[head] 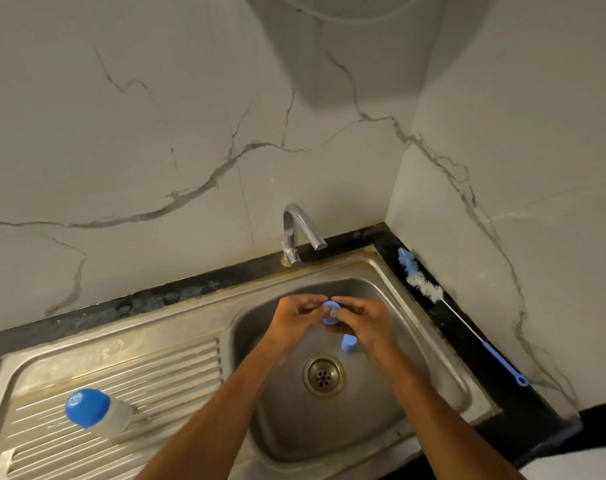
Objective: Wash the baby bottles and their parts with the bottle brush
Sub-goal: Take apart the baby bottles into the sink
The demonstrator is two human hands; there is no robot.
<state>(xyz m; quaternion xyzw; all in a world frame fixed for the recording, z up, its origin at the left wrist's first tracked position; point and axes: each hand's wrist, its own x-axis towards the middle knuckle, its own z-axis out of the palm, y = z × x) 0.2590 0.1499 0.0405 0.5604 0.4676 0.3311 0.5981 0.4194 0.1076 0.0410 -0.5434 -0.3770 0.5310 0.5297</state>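
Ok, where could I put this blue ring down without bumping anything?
The ribbed drainboard is bare between the capped bottle and the basin edge. The basin floor nearer you than the drain is bare too. It is crowded behind the drain, where both hands hold the blue ring above a blue cap.

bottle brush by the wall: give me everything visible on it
The bottle brush lies flat on the black counter strip between the sink's right rim and the marble wall, untouched by either hand. Its head points toward the back corner: fluffy bristles, blue at the tip, white nearer the stem. A thin pale wire stem joins a flat light-blue handle that looks like plastic and ends in a small loop at the near end. It runs diagonally along the wall. Wet or dry cannot be told.
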